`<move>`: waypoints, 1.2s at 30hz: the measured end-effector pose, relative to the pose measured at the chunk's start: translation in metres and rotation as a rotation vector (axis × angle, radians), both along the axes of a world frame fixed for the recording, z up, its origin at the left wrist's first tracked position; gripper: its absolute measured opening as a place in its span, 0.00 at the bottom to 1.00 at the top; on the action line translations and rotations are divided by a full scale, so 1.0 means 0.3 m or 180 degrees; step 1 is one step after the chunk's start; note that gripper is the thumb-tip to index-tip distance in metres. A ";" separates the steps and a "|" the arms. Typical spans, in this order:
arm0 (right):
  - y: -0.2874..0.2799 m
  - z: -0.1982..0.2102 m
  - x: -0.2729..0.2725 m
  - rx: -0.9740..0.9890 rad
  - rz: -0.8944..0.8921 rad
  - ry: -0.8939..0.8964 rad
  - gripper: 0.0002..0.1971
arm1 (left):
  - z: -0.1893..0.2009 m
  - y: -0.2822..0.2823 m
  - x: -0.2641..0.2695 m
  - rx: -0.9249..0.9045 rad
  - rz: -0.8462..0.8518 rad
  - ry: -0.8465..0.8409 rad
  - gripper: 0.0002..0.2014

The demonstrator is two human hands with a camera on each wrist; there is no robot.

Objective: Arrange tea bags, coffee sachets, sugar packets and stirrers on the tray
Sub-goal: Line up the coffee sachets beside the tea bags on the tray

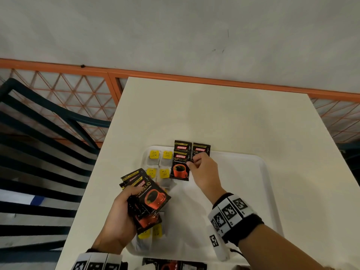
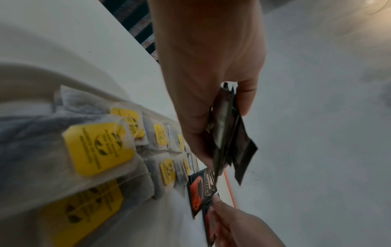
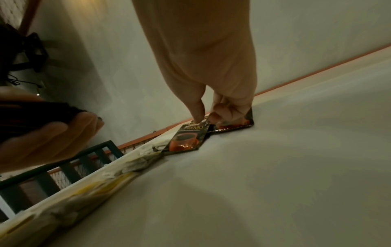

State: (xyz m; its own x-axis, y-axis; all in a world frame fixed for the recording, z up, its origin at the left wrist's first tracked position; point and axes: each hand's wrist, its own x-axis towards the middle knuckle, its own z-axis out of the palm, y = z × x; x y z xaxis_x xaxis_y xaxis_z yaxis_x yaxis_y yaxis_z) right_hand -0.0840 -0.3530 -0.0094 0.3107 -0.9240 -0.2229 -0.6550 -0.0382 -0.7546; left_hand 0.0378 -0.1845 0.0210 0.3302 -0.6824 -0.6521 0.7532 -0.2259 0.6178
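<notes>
A white tray (image 1: 243, 172) lies on the white table (image 1: 214, 114). Tea bags (image 1: 160, 158) with yellow tags fill its left side in two columns, seen close in the left wrist view (image 2: 97, 147). Three black coffee sachets sit at the tray's far edge: one in front (image 1: 180, 168), one behind it (image 1: 182, 146), one to the right (image 1: 201, 150). My right hand (image 1: 194, 162) pinches the right sachet (image 3: 239, 125) with curled fingers. My left hand (image 1: 132, 193) holds a fanned stack of coffee sachets (image 1: 153, 195) above the tea bags, also seen in the left wrist view (image 2: 230, 133).
A dark blue slatted chair (image 1: 39, 133) stands left of the table, in front of an orange lattice fence (image 1: 78, 90). More black sachets (image 1: 171, 266) lie at the table's near edge. The tray's right half is bare white surface.
</notes>
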 end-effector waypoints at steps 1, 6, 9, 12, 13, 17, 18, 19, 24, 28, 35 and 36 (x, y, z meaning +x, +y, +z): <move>0.007 0.006 -0.002 -0.0092 0.0043 0.0005 0.09 | -0.002 -0.003 -0.002 0.0019 -0.0038 0.0003 0.10; 0.091 0.093 -0.026 0.0451 0.0749 -0.0341 0.12 | 0.011 -0.023 -0.026 -0.0012 -0.0368 -0.0193 0.14; 0.136 0.127 -0.055 0.1244 0.1210 -0.0597 0.10 | 0.021 -0.038 -0.047 -0.0036 -0.0551 -0.0427 0.18; 0.140 0.125 -0.091 0.1523 0.1106 -0.0841 0.12 | 0.025 -0.052 -0.071 0.0022 -0.0605 -0.0616 0.15; 0.137 0.127 -0.103 0.1536 0.1068 -0.0877 0.12 | 0.027 -0.057 -0.080 0.0039 -0.0618 -0.0644 0.14; 0.131 0.137 -0.144 0.1596 0.1055 -0.0903 0.08 | 0.032 -0.070 -0.106 0.0021 -0.0582 -0.0630 0.12; 0.131 0.135 -0.152 0.1606 0.1032 -0.0887 0.07 | 0.033 -0.074 -0.111 0.0002 -0.0575 -0.0623 0.14; 0.130 0.136 -0.157 0.1605 0.0992 -0.0862 0.06 | 0.033 -0.076 -0.114 -0.0009 -0.0564 -0.0626 0.16; 0.122 0.131 -0.173 0.1694 0.0738 -0.1059 0.03 | 0.025 -0.079 -0.115 0.0020 -0.0581 -0.0538 0.23; 0.119 0.123 -0.174 0.1734 0.0628 -0.1200 0.03 | 0.023 -0.070 -0.114 0.0017 -0.0589 -0.0340 0.17; 0.025 0.094 -0.194 0.1794 -0.0220 -0.1542 0.05 | 0.015 -0.046 -0.056 0.0180 -0.0348 -0.0565 0.16; 0.004 0.085 -0.194 0.1704 -0.0367 -0.1471 0.05 | 0.014 -0.043 -0.048 0.0210 -0.0308 -0.0608 0.15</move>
